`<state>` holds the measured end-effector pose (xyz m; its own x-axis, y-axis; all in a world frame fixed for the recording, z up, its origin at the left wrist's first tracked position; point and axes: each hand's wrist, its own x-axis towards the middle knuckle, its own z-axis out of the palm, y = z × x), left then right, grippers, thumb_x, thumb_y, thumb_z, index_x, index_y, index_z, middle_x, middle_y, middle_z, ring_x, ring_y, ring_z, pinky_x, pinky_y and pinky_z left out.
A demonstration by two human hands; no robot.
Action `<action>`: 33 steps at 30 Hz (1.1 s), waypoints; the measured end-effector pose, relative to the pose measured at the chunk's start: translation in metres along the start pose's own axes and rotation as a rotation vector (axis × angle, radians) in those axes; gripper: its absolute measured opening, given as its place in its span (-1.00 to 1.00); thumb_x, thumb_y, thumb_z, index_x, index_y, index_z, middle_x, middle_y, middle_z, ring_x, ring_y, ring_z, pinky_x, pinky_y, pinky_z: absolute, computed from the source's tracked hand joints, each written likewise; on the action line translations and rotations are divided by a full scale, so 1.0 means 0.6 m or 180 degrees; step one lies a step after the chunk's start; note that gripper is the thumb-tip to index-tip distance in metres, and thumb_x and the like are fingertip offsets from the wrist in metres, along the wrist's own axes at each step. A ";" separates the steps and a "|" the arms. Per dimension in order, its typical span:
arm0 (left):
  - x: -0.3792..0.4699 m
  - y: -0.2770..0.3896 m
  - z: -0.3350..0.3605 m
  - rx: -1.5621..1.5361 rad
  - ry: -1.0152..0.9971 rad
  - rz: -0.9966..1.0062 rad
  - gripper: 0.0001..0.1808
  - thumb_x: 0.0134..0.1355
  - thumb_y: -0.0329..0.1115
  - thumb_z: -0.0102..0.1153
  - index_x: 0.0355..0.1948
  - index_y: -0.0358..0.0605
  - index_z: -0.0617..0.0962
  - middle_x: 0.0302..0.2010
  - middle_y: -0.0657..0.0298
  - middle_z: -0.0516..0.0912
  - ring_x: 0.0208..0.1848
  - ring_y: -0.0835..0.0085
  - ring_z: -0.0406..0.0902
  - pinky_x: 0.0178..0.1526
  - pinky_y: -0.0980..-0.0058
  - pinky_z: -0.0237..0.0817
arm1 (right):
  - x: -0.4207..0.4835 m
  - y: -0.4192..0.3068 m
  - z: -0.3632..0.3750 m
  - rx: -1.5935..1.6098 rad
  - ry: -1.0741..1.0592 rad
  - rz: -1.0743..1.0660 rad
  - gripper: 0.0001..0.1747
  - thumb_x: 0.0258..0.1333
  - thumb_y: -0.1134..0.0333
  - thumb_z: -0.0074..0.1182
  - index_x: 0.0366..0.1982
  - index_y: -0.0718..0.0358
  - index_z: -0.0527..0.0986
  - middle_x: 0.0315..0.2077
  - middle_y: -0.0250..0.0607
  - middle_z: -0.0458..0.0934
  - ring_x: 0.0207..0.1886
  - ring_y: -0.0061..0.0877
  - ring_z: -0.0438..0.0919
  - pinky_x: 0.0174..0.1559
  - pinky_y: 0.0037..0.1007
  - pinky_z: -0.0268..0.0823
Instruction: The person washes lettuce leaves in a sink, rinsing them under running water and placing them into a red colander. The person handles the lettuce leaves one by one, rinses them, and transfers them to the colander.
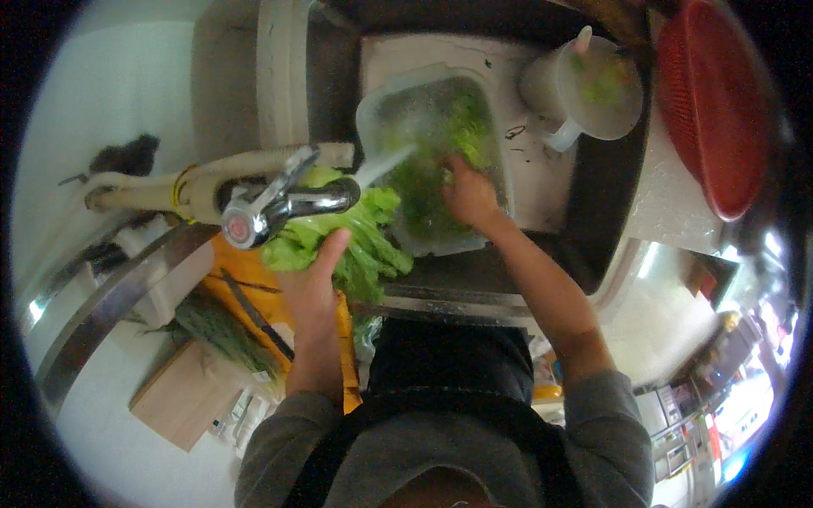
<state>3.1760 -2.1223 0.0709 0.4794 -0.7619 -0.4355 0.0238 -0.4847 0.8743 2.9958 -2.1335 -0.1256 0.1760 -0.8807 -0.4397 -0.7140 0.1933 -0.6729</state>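
My left hand (pixel 317 273) is closed around a bunch of green leafy lettuce (pixel 362 238), held beside and partly under a chrome faucet (pixel 286 209). Water runs from its spout into a clear plastic tub (pixel 498 190) of water in a dark sink (pixel 597 184). More green leaves (pixel 469 130) lie in the tub. My right hand (pixel 470 193) reaches over the tub's near right part, its fingertips at the leaves and water; whether it grips any leaf cannot be told. A translucent plastic pitcher (pixel 546 82) with green scraps in it stands at the sink's right side.
A red plastic colander (pixel 711 114) stands at the right edge of the sink. Left of me are an orange crate (pixel 238 254) with a knife (pixel 254 311) on it, a bundle of thin green vegetables (pixel 222 330) and a wooden board (pixel 184 394). A ribbed hose (pixel 140 190) runs behind the faucet.
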 end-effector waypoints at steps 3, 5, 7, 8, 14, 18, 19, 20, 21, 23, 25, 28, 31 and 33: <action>0.014 -0.019 -0.009 -0.0174 -0.0806 -0.0046 -0.37 -0.15 -0.57 0.29 0.02 -0.27 0.36 -0.08 0.21 0.47 -0.04 0.43 0.42 0.01 0.50 0.23 | 0.006 -0.050 -0.030 0.1165 0.0462 -0.0006 -0.45 -0.01 0.14 0.11 -0.02 0.19 0.23 -0.28 0.05 0.51 -0.21 -0.15 0.52 -0.22 -0.25 0.37; 0.020 -0.030 0.001 -0.0200 -0.1117 -0.0300 -0.33 -0.18 -0.56 0.32 0.03 -0.26 0.36 -0.08 0.22 0.47 -0.03 0.43 0.42 0.01 0.50 0.24 | -0.010 -0.121 -0.060 0.2263 0.0016 0.0067 -0.43 0.09 0.01 -0.04 0.02 0.22 0.24 -0.17 -0.02 0.47 -0.07 -0.24 0.45 -0.06 -0.31 0.29; 0.026 -0.045 0.009 -0.0053 -0.1165 -0.0826 -0.28 -0.23 -0.52 0.36 0.04 -0.24 0.35 -0.06 0.24 0.47 -0.02 0.43 0.41 0.02 0.48 0.26 | -0.013 -0.164 -0.075 0.3386 -0.0534 0.0100 -0.35 0.15 -0.12 -0.23 0.09 0.24 0.22 -0.05 -0.11 0.41 0.03 -0.33 0.37 0.07 -0.36 0.19; 0.031 -0.050 0.012 -0.0087 -0.1168 -0.0902 -0.28 -0.22 -0.52 0.36 0.04 -0.24 0.36 -0.06 0.24 0.47 -0.02 0.43 0.42 0.01 0.47 0.26 | -0.011 -0.178 -0.078 0.3975 -0.0878 0.0092 -0.28 0.16 -0.19 -0.35 0.13 0.24 0.20 0.00 -0.18 0.36 0.06 -0.38 0.33 0.13 -0.38 0.12; 0.038 -0.072 0.007 -0.0612 -0.1482 -0.0854 -0.33 -0.23 -0.52 0.38 -0.01 -0.22 0.39 -0.12 0.27 0.51 -0.09 0.43 0.47 -0.04 0.44 0.31 | -0.009 -0.203 -0.093 0.3816 -0.1076 -0.0723 -0.19 0.17 -0.26 -0.63 0.21 0.19 0.13 0.23 -0.14 0.07 0.31 -0.36 -0.04 0.29 -0.41 -0.24; 0.032 -0.062 0.018 -0.0302 -0.0950 -0.0878 -0.36 -0.20 -0.54 0.35 -0.01 -0.20 0.39 -0.12 0.25 0.51 -0.10 0.42 0.47 -0.06 0.45 0.32 | 0.007 -0.157 -0.099 0.1579 -0.0303 -0.0599 -0.43 0.18 -0.10 -0.34 -0.07 0.22 0.40 -0.16 0.05 0.46 -0.04 -0.12 0.40 -0.01 -0.26 0.24; 0.029 -0.058 0.009 -0.0327 -0.0815 -0.0839 -0.36 -0.19 -0.55 0.34 -0.01 -0.20 0.39 -0.12 0.24 0.51 -0.10 0.42 0.47 -0.06 0.46 0.33 | 0.013 -0.134 -0.098 0.0848 -0.0178 -0.0470 -0.52 0.17 -0.03 -0.23 -0.22 0.23 0.48 -0.35 0.05 0.55 -0.22 -0.07 0.51 -0.17 -0.21 0.37; 0.025 -0.053 0.003 -0.0369 -0.0700 -0.0803 -0.37 -0.19 -0.56 0.33 -0.01 -0.19 0.39 -0.12 0.24 0.51 -0.10 0.42 0.48 -0.07 0.46 0.33 | 0.012 -0.110 -0.099 0.0098 -0.0012 -0.0642 -0.65 0.09 0.08 -0.08 -0.42 0.24 0.50 -0.56 -0.04 0.55 -0.45 -0.09 0.52 -0.39 -0.15 0.39; 0.022 -0.033 -0.001 -0.0179 -0.0403 -0.0632 -0.39 -0.18 -0.58 0.31 -0.02 -0.19 0.40 -0.14 0.24 0.51 -0.11 0.40 0.48 -0.07 0.47 0.33 | 0.005 -0.077 -0.091 -0.0594 -0.0550 -0.0522 -0.67 0.08 0.10 -0.07 -0.38 0.24 0.49 -0.48 0.12 0.51 -0.37 -0.09 0.52 -0.33 -0.19 0.37; 0.040 -0.045 -0.054 -0.0357 -0.0216 -0.0747 -0.39 -0.16 -0.60 0.27 -0.01 -0.21 0.39 -0.12 0.22 0.50 -0.10 0.39 0.47 -0.06 0.45 0.33 | -0.026 -0.017 -0.044 -0.1251 -0.0844 -0.0334 -0.69 0.03 0.13 -0.04 -0.37 0.24 0.50 -0.46 0.10 0.52 -0.36 -0.09 0.52 -0.31 -0.18 0.37; 0.035 -0.040 -0.073 -0.0419 0.0038 -0.0572 -0.43 -0.12 -0.57 0.22 0.00 -0.22 0.39 -0.11 0.20 0.50 -0.09 0.36 0.47 -0.06 0.41 0.33 | -0.030 -0.007 -0.033 -0.1707 -0.1463 -0.0197 -0.68 -0.03 0.16 -0.01 -0.33 0.25 0.49 -0.43 0.09 0.54 -0.33 -0.09 0.53 -0.27 -0.18 0.37; 0.019 0.004 -0.073 -0.0351 0.0259 -0.0051 -0.50 -0.05 -0.49 0.16 -0.01 -0.25 0.40 -0.10 0.16 0.49 -0.09 0.32 0.47 -0.06 0.35 0.34 | -0.019 -0.021 -0.041 -0.1454 -0.2087 0.0047 -0.61 -0.08 0.17 0.02 -0.25 0.31 0.46 -0.34 0.07 0.53 -0.24 -0.12 0.52 -0.20 -0.18 0.36; 0.012 0.012 -0.094 -0.0324 0.0195 0.0047 -0.49 -0.05 -0.49 0.14 0.00 -0.26 0.39 -0.09 0.16 0.48 -0.06 0.30 0.45 -0.03 0.34 0.31 | -0.053 -0.031 -0.058 0.0141 -0.1247 0.0574 -0.57 -0.02 0.16 -0.02 -0.19 0.35 0.42 -0.30 0.02 0.52 -0.18 -0.19 0.50 -0.18 -0.17 0.36; 0.013 0.002 -0.106 -0.0219 0.0202 0.0036 -0.48 -0.05 -0.49 0.14 0.02 -0.26 0.37 -0.08 0.16 0.47 -0.04 0.30 0.44 -0.01 0.34 0.30 | -0.067 -0.039 -0.071 0.1433 -0.0658 0.1175 -0.57 0.00 0.16 -0.04 -0.15 0.32 0.39 -0.34 -0.03 0.52 -0.22 -0.20 0.50 -0.18 -0.16 0.34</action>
<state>3.2358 -2.1014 0.0825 0.5347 -0.7374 -0.4128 0.0772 -0.4438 0.8928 2.9766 -2.1211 -0.0672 0.1316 -0.6275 -0.7674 -0.4047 0.6727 -0.6195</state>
